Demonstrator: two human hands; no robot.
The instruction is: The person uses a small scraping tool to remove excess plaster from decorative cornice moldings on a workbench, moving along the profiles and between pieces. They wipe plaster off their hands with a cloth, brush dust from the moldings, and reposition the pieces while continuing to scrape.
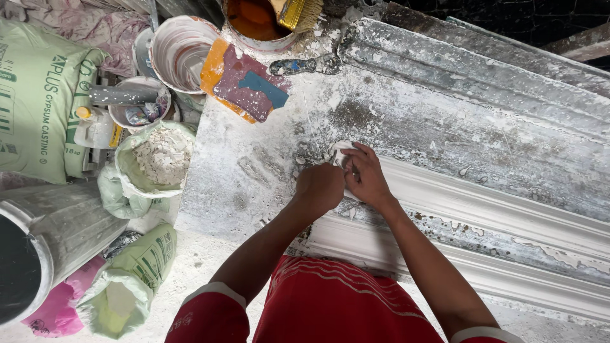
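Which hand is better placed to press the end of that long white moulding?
Probably the right hand: its fingers lie spread on the end of the white moulding. The left hand is closed in a fist beside it, seemingly round a small tool.

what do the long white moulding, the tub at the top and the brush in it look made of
Moulding: likely cast plaster, matte chalky white with flaking patches. Tub: probably plastic, its white rim smeared, holding an orange-brown liquid. Brush: pale, straw-like bristles with a yellowish band; whether natural or synthetic is unclear.
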